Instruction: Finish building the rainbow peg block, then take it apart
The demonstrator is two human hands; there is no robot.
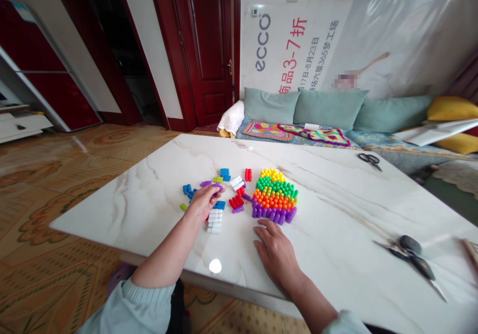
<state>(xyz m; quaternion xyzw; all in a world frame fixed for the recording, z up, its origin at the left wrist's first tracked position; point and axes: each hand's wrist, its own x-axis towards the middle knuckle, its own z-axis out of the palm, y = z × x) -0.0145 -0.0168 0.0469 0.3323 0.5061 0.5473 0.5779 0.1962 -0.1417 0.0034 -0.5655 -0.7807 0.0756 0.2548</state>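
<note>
My left hand (203, 203) reaches over the loose pieces, its fingers pinched on a small purple plastic peg (218, 186). Around it lie loose pegs: blue pegs (224, 173), white pegs (215, 220), red pegs (236, 202) and a few green and purple ones. To the right, many pegs stand upright, packed in a block with bands of yellow pegs (272, 174), green, orange pegs (272, 201) and purple at the near side. My right hand (275, 248) rests on the table just in front of the purple band, fingers stretched out, holding nothing.
The white marble-patterned table (149, 194) has black-handled scissors (369, 161) at its far right edge. Nearer on the right lie larger scissors (401, 249) and a dark-handled pointed blade (429, 274). Behind the table stands a sofa with green cushions (330, 109).
</note>
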